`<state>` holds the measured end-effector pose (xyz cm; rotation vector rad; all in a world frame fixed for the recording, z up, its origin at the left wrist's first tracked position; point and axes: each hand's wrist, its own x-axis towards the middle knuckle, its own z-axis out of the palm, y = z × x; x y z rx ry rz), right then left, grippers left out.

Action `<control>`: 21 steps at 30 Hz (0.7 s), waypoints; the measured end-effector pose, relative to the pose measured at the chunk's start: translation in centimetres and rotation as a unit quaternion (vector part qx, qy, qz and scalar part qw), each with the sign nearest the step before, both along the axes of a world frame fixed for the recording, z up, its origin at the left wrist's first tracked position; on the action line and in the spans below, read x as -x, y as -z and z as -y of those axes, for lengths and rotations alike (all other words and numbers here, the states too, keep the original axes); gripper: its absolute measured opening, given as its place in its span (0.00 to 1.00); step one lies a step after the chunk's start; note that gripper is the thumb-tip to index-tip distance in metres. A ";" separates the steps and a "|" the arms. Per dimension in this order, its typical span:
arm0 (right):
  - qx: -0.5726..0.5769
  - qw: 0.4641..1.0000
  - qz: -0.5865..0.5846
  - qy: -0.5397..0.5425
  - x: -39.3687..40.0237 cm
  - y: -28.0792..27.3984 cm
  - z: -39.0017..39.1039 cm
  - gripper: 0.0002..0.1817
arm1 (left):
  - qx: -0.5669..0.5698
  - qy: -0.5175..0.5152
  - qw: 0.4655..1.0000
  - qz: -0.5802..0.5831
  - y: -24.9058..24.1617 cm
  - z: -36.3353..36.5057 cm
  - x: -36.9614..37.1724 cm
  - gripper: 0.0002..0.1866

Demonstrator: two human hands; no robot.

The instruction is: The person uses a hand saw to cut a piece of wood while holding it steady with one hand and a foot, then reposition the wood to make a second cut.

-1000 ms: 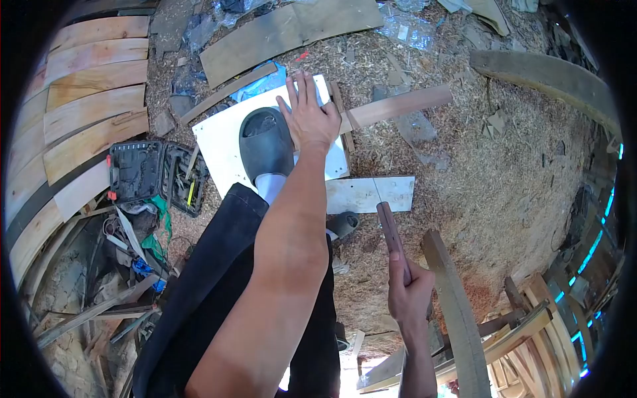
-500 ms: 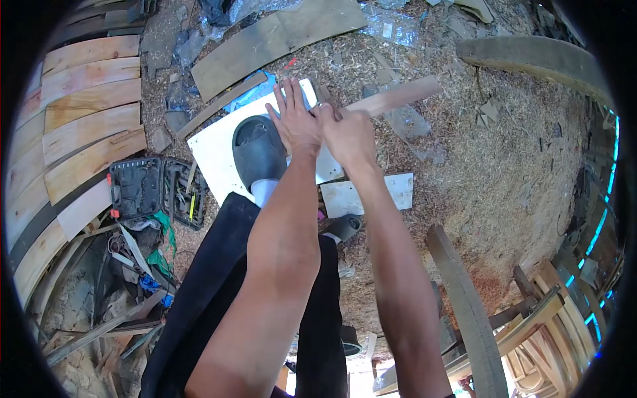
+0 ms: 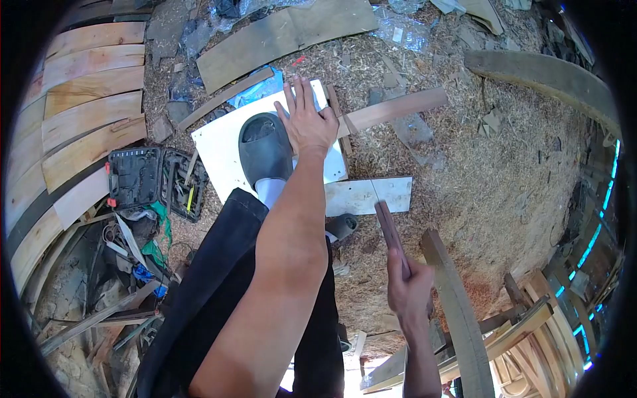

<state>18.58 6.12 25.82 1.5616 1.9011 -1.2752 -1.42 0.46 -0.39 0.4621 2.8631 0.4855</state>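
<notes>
My left hand [image 3: 309, 126] lies flat on a white board [image 3: 219, 142], fingers stretched out and its thumb side at the near end of a flat wooden strip [image 3: 398, 108]. That strip juts out to the right past the board's edge. Beside the hand, a foot in a dark grey slipper [image 3: 260, 149] stands on the board. Lower right, my right hand [image 3: 410, 285] is wrapped round a thin-bladed tool with a wooden handle [image 3: 390, 232]. Its thin end points up, overlapping a smaller white board [image 3: 371, 196] in this view. The right hand is apart from the strip.
An opened dark tool case [image 3: 136, 179] lies at left, below a row of wooden planks [image 3: 93, 109]. A thick timber [image 3: 461, 312] slants at lower right; a curved one [image 3: 541, 73] lies upper right. A wide flat board [image 3: 285, 40] rests on the shavings-strewn ground.
My right hand has moved away from beside the left hand, down and to the right, with the tool now visible in it. My left hand stays flat on the board.
</notes>
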 end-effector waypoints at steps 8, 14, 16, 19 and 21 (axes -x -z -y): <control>-0.087 0.992 -0.077 -0.057 12.3 13.5 -1.3 0.27 | 0.016 0.013 1.000 0.016 -0.6 0.2 -0.1 0.42; -0.090 0.992 -0.082 -0.043 14.2 14.9 -2.0 0.33 | 0.018 0.015 1.000 0.013 0.2 0.4 0.0 0.43; -0.059 0.993 -0.097 -0.031 11.7 13.4 -1.5 0.33 | 0.015 0.016 1.000 0.008 0.0 0.2 0.0 0.42; -0.008 0.998 -0.061 -0.033 6.0 8.3 -0.6 0.32 | 0.015 0.005 1.000 -0.001 -0.2 0.0 -0.2 0.41; -0.014 0.995 -0.098 0.030 1.8 4.0 0.9 0.30 | 0.007 0.005 1.000 -0.005 0.0 0.1 -0.2 0.41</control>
